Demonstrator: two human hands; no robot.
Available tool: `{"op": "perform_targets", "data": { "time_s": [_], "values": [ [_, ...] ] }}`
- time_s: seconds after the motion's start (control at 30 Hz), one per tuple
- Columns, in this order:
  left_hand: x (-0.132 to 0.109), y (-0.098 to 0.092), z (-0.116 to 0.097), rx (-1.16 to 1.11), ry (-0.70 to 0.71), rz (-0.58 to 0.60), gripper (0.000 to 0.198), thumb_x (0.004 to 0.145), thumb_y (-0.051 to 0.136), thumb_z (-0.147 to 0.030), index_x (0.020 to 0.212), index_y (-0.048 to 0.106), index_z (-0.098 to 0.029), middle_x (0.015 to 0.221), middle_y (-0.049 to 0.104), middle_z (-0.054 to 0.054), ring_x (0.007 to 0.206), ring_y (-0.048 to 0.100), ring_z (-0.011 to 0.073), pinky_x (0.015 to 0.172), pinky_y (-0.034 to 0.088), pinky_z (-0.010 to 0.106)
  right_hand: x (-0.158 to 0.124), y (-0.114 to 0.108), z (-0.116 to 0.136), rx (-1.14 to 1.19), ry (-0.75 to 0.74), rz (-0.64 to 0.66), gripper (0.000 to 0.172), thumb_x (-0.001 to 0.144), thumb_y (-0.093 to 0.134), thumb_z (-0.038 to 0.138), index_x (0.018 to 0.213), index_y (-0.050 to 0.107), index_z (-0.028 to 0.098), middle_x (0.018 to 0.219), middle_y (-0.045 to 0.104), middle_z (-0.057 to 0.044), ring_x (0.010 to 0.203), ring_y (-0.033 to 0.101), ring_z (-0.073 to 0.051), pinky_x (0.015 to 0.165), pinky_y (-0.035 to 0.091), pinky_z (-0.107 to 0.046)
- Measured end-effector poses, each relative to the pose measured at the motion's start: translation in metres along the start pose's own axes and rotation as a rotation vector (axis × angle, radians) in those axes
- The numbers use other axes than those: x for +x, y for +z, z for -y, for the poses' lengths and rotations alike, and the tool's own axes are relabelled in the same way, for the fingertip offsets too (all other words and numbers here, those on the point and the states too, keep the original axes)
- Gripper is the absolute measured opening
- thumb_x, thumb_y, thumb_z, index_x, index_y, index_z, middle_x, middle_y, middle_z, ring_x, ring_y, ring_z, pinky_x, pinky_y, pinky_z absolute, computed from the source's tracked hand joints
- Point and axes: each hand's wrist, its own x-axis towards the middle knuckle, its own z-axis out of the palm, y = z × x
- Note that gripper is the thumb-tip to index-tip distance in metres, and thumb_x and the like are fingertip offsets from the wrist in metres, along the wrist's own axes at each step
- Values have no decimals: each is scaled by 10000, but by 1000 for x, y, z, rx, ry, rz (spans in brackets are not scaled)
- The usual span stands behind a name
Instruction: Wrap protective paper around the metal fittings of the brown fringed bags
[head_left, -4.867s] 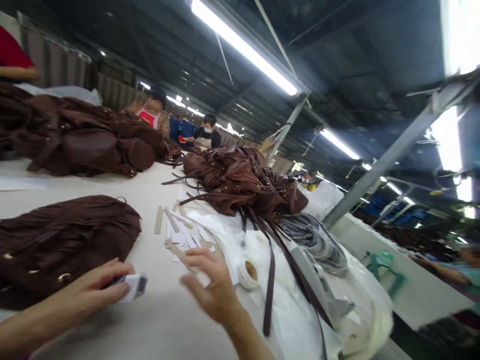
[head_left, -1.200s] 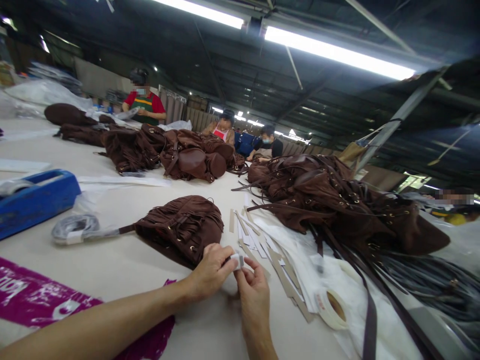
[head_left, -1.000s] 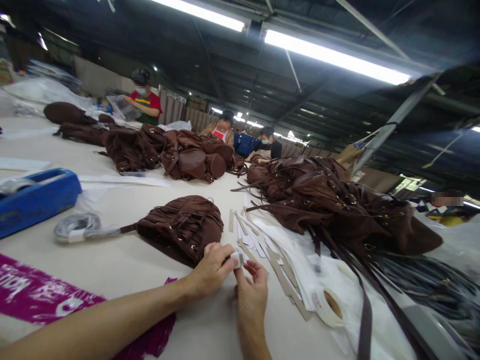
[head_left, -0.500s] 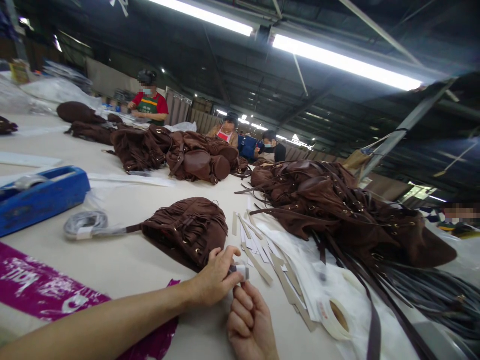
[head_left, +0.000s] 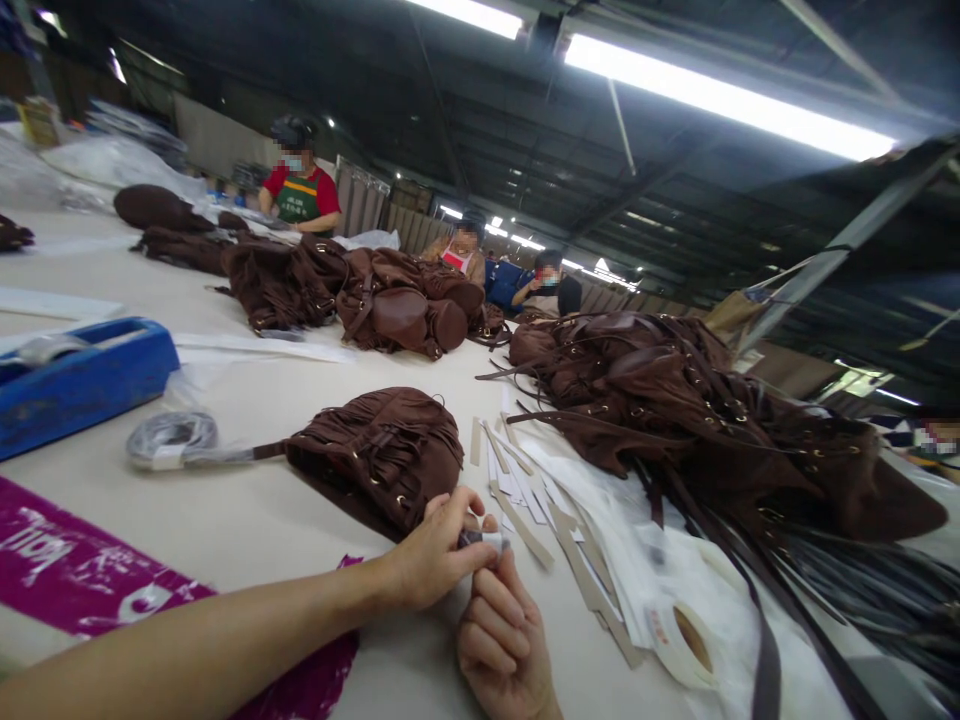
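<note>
Small white object with a dark end sits low in the middle of the frame, just above the table, pinched between the thumb and fingertips of your left hand. Your right hand is directly below it, fingers curled together into a loose fist, the topmost one touching the object's underside; whether that hand actually grips it cannot be told. Just above your left hand lies a fringed brown bag, its strap running left to a grey coil. Card strips are fanned out just right of the hands, with a tape roll at lower right. A blue dispenser stands at the left edge.
</note>
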Motion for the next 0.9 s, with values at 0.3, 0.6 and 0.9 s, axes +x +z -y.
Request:
{"op": "perform_targets", "data": {
  "time_s": [0.3,0.6,0.9],
  "values": [
    [1,7,8,37,311,-237,74,769,636,-181,759,563,-178,818,590,18,830,512,169,841,388,306,0,3,-5,-73,-114,-82,228,900,598,327,746,543,170,497,320,144,305,147,14,289,111,-74],
    [4,3,15,209,518,-102,211,915,463,-220,835,654,-182,925,609,67,889,535,179,847,423,303,3,3,-5,-201,-112,-96,416,896,581,407,584,428,178,462,218,144,321,47,-3,292,95,-112],
    [1,-3,25,530,625,164,297,895,454,-235,1098,670,-254,1038,626,90,941,560,213,888,427,328,-13,-7,7,-574,-65,-327,339,724,728,491,623,547,224,412,348,106,297,211,-41,275,195,-140]
  ]
}}
